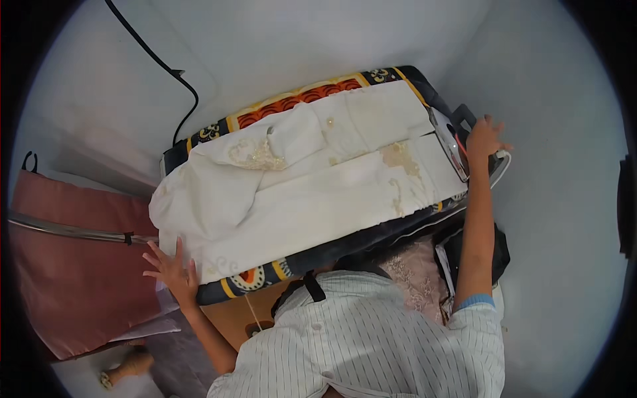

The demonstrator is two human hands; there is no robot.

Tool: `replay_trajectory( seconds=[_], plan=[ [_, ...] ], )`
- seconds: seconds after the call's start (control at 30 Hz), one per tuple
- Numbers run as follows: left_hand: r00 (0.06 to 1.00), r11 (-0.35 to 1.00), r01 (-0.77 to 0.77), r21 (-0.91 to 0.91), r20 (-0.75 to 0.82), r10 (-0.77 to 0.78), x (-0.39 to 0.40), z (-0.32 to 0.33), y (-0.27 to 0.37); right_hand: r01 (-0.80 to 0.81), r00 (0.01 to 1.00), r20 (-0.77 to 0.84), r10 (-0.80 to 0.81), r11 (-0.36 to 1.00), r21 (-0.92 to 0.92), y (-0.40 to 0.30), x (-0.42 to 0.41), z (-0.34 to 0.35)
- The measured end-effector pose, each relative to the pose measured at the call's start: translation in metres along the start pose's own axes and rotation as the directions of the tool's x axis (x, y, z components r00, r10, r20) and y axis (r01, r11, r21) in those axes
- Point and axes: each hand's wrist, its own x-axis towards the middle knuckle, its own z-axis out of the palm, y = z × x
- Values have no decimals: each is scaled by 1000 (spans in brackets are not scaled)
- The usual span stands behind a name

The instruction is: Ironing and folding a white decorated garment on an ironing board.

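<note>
A white garment with beige embroidery (318,194) lies spread over a padded ironing surface covered in patterned cloth (298,102). My left hand (174,273), fingers spread, is at the garment's lower left edge and grips nothing. At the right end of the padded surface, my right hand (483,138) is over a dark, grey-handled appliance, possibly an iron (464,118). Some fingers stick out to the right; whether the hand grips the handle cannot be told. Between the garment and that hand lies a flat silvery object (450,144) with a red part.
A black cable (149,49) hangs along the pale wall at upper left. Pink cloth (84,268) hangs at left, by a curved metal rail (74,229). A white cord (502,169) runs at right. A black bag-like object (500,253) is beneath my right forearm.
</note>
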Motion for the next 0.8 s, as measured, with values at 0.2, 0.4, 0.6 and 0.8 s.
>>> replay_trajectory(
  seconds=[0.2, 0.4, 0.6, 0.8],
  plan=[
    [993, 992, 116, 38, 12, -117, -9, -2, 15, 77, 997, 8, -77, 997, -10, -68, 40, 3],
    [980, 977, 194, 91, 21, -196, -22, -9, 33, 147, 985, -94, -142, 988, 55, -118, 68, 20],
    [989, 988, 150, -43, 0, -151, 5, -5, 77, 240, 961, -159, -227, 968, 67, -118, 86, 30],
    [998, 979, 32, -203, -43, -41, 46, -4, 124, 706, 677, -604, -420, 603, 372, -124, 5, -21]
  ],
)
